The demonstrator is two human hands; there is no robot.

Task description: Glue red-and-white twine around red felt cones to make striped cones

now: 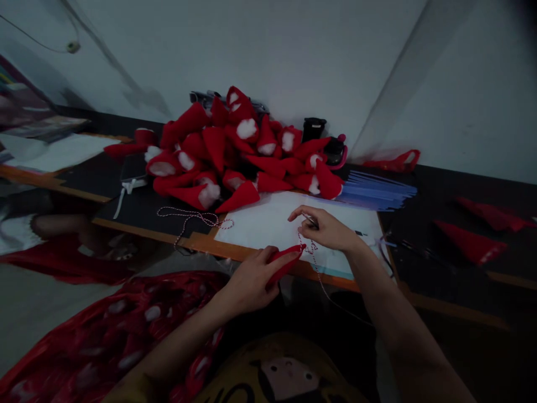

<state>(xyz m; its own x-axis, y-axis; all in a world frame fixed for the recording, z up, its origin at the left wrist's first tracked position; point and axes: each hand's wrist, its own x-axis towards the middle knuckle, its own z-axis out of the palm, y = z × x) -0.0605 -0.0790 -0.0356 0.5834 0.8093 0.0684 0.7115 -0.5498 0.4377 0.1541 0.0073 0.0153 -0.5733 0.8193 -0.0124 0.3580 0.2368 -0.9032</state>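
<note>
My left hand [251, 280] is closed around a small red felt cone [285, 264], its tip pointing up and right, just past the table's front edge. Red-and-white twine [315, 263] runs from that tip in loose loops and trails down to the right. Above it, my right hand [325, 226] is curled around a slim dark tool [310, 220], with the index finger reaching out to the left. The tool's kind is too dim to tell. Beneath my right hand lies a white sheet [260, 224]. More twine [195, 215] lies in loops on the table at left.
A heap of stuffed red cones [218, 140] with white filling stands at the back. Blue strips [373, 190] lie right of it. Flat red pieces [470, 240] are at far right. A red plastic bag [96, 330] of cones fills the lower left. Another person's arm [62, 226] shows at left.
</note>
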